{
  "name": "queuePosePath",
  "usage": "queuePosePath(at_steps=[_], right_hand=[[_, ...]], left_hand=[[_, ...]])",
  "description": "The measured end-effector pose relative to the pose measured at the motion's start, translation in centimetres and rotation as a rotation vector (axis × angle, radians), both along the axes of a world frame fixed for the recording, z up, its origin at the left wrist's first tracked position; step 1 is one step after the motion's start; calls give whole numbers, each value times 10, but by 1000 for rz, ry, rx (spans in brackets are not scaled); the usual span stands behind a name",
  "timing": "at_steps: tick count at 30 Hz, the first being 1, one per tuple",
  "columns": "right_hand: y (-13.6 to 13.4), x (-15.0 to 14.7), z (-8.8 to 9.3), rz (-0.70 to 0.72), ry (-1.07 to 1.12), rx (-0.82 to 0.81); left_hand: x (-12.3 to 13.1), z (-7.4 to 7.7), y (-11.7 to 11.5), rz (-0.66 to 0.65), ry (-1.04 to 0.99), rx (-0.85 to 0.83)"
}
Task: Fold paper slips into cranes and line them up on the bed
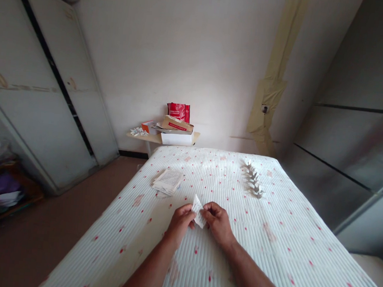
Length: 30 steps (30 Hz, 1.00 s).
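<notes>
A small folded piece of printed paper (198, 212), pointed at its top, is held upright over the bed between both hands. My left hand (182, 218) pinches its left edge between thumb and fingers. On the other side, my right hand (217, 221) grips the right edge with thumb and forefinger. A stack of printed paper sheets (168, 181) lies beyond my left hand. Farther off to the right stands a row of several small folded paper figures (253, 178), shaped like cranes. The far side of the held paper is hidden.
The bed (268, 266) has a ribbed white cover with red spots. Behind it, a small table (153, 138) bears a red bag (179, 111), boxes and white paper pieces (139, 132). Cabinets (45, 86) line the left; a grey panelled surface (349, 144) rises at right.
</notes>
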State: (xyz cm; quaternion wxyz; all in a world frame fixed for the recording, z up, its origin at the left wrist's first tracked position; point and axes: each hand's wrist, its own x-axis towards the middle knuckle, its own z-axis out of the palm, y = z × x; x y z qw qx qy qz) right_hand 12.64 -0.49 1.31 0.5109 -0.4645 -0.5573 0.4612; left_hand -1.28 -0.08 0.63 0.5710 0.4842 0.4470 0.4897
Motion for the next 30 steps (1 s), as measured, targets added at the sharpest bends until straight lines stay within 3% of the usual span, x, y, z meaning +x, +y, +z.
queuePosePath(at_steps=[9,20,30], right_hand=[[8,2,-8,30,140,-109],[6,2,-1,87,327,-220],[7,2,-3,99,308,-173]], left_hand=[[-3,5,-3,9,-12,-36],[-9,4,1,-64,-48,45],[-3,4,-1,-31,-44,108]])
